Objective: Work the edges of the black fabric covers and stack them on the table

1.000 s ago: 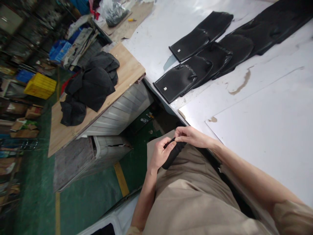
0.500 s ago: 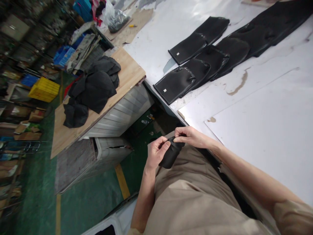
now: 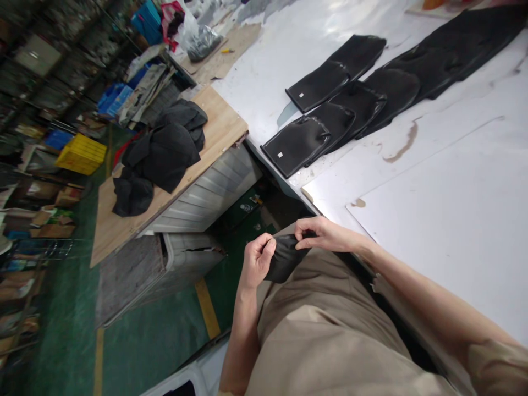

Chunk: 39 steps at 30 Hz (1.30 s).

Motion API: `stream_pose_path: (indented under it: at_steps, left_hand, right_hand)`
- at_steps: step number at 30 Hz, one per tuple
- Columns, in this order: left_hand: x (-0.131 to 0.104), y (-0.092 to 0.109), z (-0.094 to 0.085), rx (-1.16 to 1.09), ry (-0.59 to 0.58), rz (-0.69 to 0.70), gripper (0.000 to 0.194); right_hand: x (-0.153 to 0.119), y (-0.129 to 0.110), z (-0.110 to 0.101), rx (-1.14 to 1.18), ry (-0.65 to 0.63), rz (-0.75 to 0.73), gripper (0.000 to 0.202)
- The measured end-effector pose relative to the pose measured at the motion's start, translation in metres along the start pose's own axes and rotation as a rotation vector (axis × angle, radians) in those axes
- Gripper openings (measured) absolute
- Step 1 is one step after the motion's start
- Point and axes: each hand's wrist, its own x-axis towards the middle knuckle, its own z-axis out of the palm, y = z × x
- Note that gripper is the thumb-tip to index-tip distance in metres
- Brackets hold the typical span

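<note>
A small black piece of material (image 3: 284, 258) hangs between my two hands, in front of my lap. My left hand (image 3: 258, 259) pinches its left upper edge between thumb and fingers. The right upper edge is pinched by my right hand (image 3: 315, 232), close to the table's edge. Between the hands the top edge runs fairly straight. On the white table (image 3: 437, 220), flat black pieces (image 3: 297, 144) lie overlapping in a long row, and a shorter black stack (image 3: 317, 85) lies beside them. Small white labels show on the front pieces.
Black cloth (image 3: 165, 148) lies heaped on a wooden board (image 3: 225, 118) at the left. Beyond are a yellow crate (image 3: 81, 154), blue bins and shelves of boxes. A clear plastic bag (image 3: 202, 41) sits at the table's far end.
My hands have moved apart, my left hand shifting slightly left. The black piece, bunched before, is now stretched wider between them. The view has shifted slightly.
</note>
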Motion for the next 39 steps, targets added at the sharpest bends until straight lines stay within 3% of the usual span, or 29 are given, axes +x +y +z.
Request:
stream_pose_path:
  at_steps: [9, 14, 20, 26, 33, 39]
  left_hand:
    - [-0.002, -0.005, -0.003, 0.026, 0.004, 0.031, 0.032]
    - [-0.001, -0.008, 0.006, 0.085, -0.031, 0.052, 0.031]
    - [0.000, -0.007, 0.011, 0.187, -0.055, 0.074, 0.023]
    - [0.001, -0.008, 0.009, 0.201, -0.076, 0.103, 0.024]
    - [0.001, -0.014, 0.011, 0.244, -0.094, 0.099, 0.023]
    - [0.003, -0.019, 0.014, 0.348, -0.074, 0.120, 0.025]
  right_hand:
    - [0.004, 0.002, 0.010, 0.091, 0.090, 0.013, 0.027]
    - [0.004, -0.003, 0.018, -0.024, 0.138, -0.099, 0.020]
    - [0.005, -0.011, 0.023, 0.034, 0.244, -0.164, 0.022]
    - [0.006, -0.010, 0.021, 0.110, 0.227, -0.207, 0.022]
    - [0.004, -0.008, 0.019, 0.059, 0.155, -0.068, 0.019]
    - [0.004, -0.012, 0.017, -0.044, 0.146, -0.184, 0.015]
